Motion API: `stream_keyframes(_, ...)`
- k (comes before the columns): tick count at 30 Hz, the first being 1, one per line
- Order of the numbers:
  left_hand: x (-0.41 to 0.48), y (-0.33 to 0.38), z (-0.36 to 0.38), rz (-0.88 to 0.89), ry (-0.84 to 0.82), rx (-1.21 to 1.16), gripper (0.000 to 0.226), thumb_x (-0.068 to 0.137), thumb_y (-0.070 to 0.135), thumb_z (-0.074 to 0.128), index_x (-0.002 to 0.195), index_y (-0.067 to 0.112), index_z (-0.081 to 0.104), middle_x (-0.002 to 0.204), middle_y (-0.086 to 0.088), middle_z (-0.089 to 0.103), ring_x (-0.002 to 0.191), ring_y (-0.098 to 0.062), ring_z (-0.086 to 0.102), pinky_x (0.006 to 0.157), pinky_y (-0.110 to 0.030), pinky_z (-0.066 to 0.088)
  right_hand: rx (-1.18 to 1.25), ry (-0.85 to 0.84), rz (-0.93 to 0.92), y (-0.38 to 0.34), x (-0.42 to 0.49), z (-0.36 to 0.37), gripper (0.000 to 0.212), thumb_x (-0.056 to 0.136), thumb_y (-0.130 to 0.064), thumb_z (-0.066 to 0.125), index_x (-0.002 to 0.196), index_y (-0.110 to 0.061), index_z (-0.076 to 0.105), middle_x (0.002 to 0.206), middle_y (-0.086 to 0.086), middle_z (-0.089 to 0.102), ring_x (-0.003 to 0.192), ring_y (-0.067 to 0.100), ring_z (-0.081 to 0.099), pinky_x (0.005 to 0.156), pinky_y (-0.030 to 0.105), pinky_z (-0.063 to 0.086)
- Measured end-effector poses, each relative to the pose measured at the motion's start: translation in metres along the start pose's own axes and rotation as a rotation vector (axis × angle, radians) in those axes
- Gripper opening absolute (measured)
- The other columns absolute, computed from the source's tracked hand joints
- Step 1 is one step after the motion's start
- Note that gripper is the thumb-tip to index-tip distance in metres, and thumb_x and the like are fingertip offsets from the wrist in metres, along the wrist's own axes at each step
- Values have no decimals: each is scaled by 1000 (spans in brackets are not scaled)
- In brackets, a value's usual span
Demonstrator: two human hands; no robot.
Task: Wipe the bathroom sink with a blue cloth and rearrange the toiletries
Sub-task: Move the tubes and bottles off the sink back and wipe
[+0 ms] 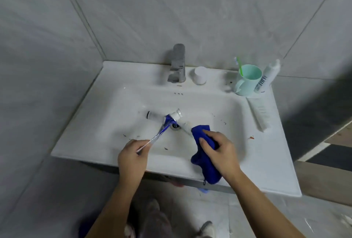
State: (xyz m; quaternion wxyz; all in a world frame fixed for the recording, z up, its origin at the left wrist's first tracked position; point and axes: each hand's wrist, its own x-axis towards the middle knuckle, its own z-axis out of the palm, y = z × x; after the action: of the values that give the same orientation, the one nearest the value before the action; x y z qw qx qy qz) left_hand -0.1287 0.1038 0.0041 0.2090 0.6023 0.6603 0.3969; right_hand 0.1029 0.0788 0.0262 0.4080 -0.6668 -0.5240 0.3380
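- Grey-tiled corner; sink (219,108) bears specks, so wiping looks unfinished.
- Left hand (132,156) fingers pinch a tube's (162,129) tail.
- Right hand (221,152) fingers clamp the cloth (204,169).
- Another tube (154,114), perhaps, lies in the basin; cup (247,79) stands far right.

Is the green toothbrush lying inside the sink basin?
No, the green toothbrush stands in the mint cup on the sink ledge, right of the faucet.

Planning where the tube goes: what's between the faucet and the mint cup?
In the head view, a white cup stands between the faucet and mint cup.
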Motion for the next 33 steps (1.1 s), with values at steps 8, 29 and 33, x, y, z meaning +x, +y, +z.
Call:
stream_keyframes(8, 88, -95, -90, -86, 243, 128, 13, 72, -7, 69, 80, 2, 73, 71, -14, 64, 62, -31, 59, 60, -27, 37, 112, -120, 46, -72, 59, 125, 16, 86, -21, 62, 102, -23, 66, 97, -4, 65, 88, 12, 61, 80, 26, 48)
stream_keyframes(29, 188, -222, -91, 152, -18, 299, 37, 84, 28, 51, 86, -3, 71, 86, -15, 69, 73, -28, 65, 69, -28, 50, 67, -93, 150, -98, 104, 235, 19, 86, -22, 60, 86, -41, 60, 82, -14, 67, 77, 7, 62, 69, 21, 49)
stream_keyframes(33, 185, -221, -89, 66, -66, 187, 27, 76, 15, 70, 92, -6, 69, 93, -19, 67, 82, -33, 65, 74, -40, 55, 56, -100, 155, -97, 100, 232, 21, 86, -22, 60, 85, -43, 58, 80, -13, 66, 75, 7, 62, 68, 23, 50)
